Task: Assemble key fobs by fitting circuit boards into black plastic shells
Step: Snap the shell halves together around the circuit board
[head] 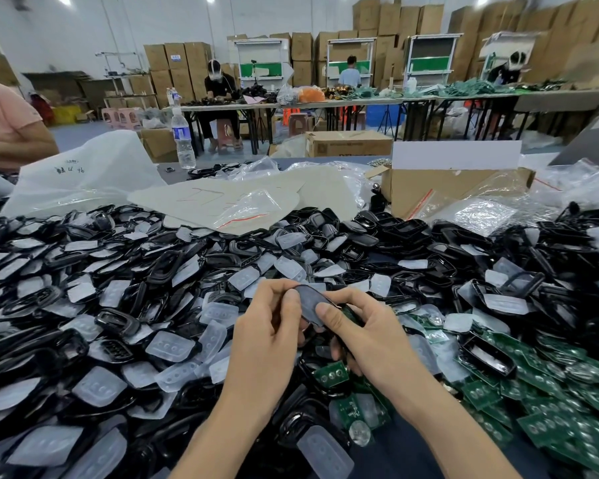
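— What's that at nine o'clock?
— A heap of black shells [118, 316] mixed with clear button pads [168, 345].
— And the hands?
— Dead centre. The left hand [267, 326] pinches one key fob shell [308, 302] between thumb and curled fingers. The right hand [370, 337] grips its other end, thumb pressed on top.
— The boards?
— Green circuit boards [550, 392], piled at four o'clock, just beside the right forearm.

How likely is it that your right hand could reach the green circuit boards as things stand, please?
Probably yes: the circuit boards lie uncovered beside the right hand, nothing between; it must first release the black shell, which the left hand also pinches.
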`<state>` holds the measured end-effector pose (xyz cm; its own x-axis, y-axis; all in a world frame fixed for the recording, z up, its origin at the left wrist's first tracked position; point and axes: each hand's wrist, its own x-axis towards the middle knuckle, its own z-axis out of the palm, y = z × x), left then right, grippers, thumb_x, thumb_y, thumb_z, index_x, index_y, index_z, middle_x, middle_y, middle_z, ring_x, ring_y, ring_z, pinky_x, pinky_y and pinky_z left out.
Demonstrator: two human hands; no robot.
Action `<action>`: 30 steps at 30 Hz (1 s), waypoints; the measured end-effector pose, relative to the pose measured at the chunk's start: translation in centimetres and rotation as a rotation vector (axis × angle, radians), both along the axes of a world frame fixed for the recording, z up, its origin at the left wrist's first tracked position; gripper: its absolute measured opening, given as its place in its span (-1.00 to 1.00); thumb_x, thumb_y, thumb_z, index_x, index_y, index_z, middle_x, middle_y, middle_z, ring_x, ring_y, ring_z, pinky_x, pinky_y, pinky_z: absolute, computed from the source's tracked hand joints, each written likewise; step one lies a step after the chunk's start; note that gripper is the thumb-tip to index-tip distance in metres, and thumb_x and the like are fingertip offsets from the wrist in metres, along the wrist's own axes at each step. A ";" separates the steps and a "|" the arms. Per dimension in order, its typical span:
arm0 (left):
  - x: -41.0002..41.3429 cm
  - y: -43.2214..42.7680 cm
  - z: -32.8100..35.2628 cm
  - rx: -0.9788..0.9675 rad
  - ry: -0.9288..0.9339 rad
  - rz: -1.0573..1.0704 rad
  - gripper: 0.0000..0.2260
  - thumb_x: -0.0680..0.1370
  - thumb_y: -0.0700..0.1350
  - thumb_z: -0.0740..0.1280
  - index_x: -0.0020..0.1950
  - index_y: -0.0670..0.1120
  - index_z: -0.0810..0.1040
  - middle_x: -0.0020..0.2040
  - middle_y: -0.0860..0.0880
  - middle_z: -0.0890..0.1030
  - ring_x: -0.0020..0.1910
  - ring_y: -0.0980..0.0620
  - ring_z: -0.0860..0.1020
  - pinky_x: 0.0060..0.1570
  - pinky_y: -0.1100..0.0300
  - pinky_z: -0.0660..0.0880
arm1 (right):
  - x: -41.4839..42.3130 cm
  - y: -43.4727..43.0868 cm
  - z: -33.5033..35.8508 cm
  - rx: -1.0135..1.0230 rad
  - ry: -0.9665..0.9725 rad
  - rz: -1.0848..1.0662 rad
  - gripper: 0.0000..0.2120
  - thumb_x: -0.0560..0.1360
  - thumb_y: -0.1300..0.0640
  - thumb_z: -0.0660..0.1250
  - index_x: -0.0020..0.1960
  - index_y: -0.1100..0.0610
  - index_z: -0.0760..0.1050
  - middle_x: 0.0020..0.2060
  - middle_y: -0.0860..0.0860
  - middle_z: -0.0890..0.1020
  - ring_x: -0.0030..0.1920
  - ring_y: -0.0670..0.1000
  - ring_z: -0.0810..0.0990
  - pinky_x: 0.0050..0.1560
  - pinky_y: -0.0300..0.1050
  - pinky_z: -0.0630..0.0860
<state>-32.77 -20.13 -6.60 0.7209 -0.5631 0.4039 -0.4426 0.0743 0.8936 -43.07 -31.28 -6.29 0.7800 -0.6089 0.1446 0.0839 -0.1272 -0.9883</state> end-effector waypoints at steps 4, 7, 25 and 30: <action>-0.1 0.1 0.5 -0.033 0.054 -0.028 -0.98 0.62 -0.02 0.31 0.02 0.09 0.53 -0.22 0.03 0.66 -0.33 0.10 0.59 -0.30 0.21 0.54 | -0.1 0.0 0.0 -0.005 -0.004 -0.002 -0.95 0.56 0.03 0.42 -0.02 -0.01 0.59 -0.49 -0.14 0.60 -0.64 -0.16 0.40 -0.58 -0.37 0.28; 0.1 0.2 0.6 -0.016 0.035 -0.036 -0.97 0.58 0.02 0.35 -0.04 0.14 0.52 -0.22 0.02 0.66 -0.29 0.05 0.60 -0.26 0.12 0.57 | -0.2 0.0 0.0 -0.010 -0.004 0.013 -0.96 0.57 0.04 0.42 -0.02 -0.01 0.59 -0.49 -0.16 0.59 -0.63 -0.16 0.40 -0.57 -0.38 0.28; -0.5 -0.3 0.6 -0.128 0.220 -0.135 -0.86 0.53 0.09 0.34 0.02 0.08 0.57 -0.30 0.08 0.59 -0.37 0.13 0.50 -0.41 0.30 0.44 | -0.2 0.6 0.5 0.123 -0.082 0.020 -0.95 0.54 0.02 0.42 -0.07 -0.02 0.61 -0.46 -0.07 0.58 -0.56 -0.12 0.45 -0.58 -0.29 0.28; -1.3 -0.8 0.1 -0.080 0.168 -0.208 -0.91 0.53 0.10 0.31 -0.08 0.13 0.55 -0.29 0.08 0.57 -0.34 0.07 0.56 -0.39 0.24 0.47 | 0.2 0.7 0.1 0.202 -0.131 -0.004 -0.85 0.41 -0.14 0.42 -0.10 -0.09 0.62 -0.48 0.05 0.53 -0.54 -0.06 0.43 -0.61 -0.25 0.26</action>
<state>-34.10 -20.94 -6.46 0.6541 -0.6769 0.3375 -0.2563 0.2215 0.9409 -42.84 -30.60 -6.19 0.7603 -0.6385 0.1194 0.2129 0.0714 -0.9745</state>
